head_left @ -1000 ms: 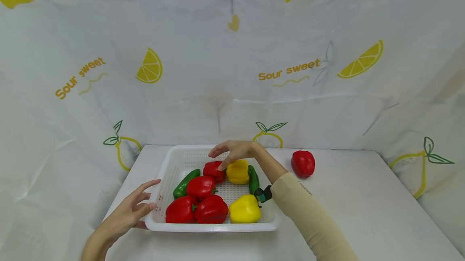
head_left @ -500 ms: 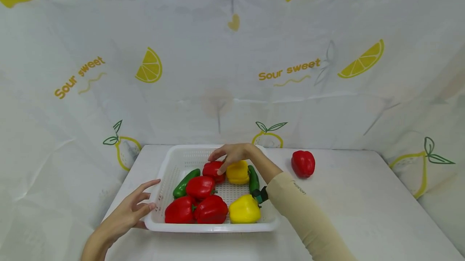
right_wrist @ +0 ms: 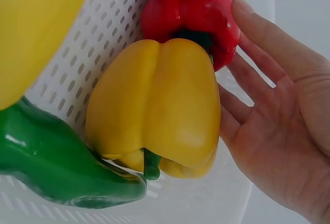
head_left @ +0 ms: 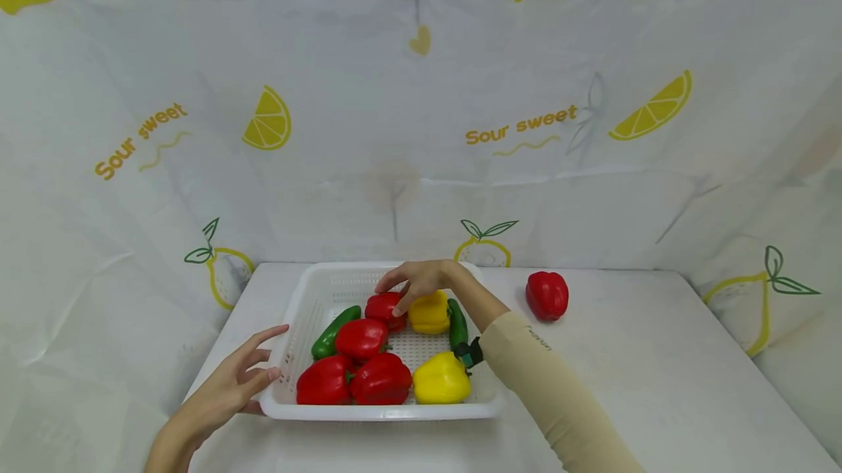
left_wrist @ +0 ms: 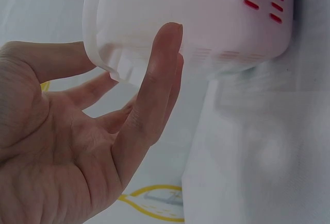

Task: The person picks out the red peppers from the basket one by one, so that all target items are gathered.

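A white plastic basket [head_left: 421, 412] stands on the table, holding several red bell peppers, yellow bell peppers and green peppers. At its left side my left hand [head_left: 220, 385] holds the rim, with fingers on both sides of it in the left wrist view. My right hand [head_left: 424, 277] reaches in from above at the back and grips a red bell pepper [head_left: 384, 310]. In the right wrist view the thumb lies against that red pepper [right_wrist: 191, 13] and the fingers pass behind it. A yellow bell pepper [right_wrist: 154, 105] sits right beside this hand.
Another red bell pepper [head_left: 547, 296] lies on the white table [head_left: 651, 371], right of the basket. In the basket are a front yellow bell pepper [head_left: 441, 379], a green pepper [head_left: 336, 332] on the left and another green pepper [head_left: 457, 324] on the right. A lemon-printed sheet [head_left: 368, 188] hangs behind.
Over the last second my right hand has lowered slightly, its fingers and thumb closing around the back red bell pepper. My left hand and the basket stay in place.
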`<action>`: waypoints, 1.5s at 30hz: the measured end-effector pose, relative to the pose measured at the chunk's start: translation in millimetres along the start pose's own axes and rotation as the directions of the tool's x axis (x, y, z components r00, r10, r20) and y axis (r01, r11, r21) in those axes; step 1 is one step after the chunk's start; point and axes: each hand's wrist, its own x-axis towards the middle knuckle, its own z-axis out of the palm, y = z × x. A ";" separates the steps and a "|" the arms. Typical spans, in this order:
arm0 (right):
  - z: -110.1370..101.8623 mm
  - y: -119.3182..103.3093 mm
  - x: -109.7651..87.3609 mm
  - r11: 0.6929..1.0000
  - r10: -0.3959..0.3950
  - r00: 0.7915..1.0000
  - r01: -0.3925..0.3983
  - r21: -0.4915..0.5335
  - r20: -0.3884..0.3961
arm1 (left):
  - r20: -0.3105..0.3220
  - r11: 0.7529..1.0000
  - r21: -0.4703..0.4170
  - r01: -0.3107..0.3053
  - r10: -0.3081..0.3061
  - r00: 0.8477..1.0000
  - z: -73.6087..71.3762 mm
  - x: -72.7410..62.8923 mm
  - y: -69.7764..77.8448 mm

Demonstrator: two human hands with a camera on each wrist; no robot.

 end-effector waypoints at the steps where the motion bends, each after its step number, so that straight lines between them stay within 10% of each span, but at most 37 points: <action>1: 0.3 -0.1 0.6 1.000 0.000 1.000 0.000 0.002 -0.003 | 0.002 1.000 -0.002 -0.002 0.002 1.000 -0.1 -0.3 -0.1; 45: 8.1 -8.7 -5.1 0.991 -0.126 0.991 0.124 -0.048 -0.041 | -0.039 0.999 0.029 0.043 -0.042 0.998 2.4 0.7 2.0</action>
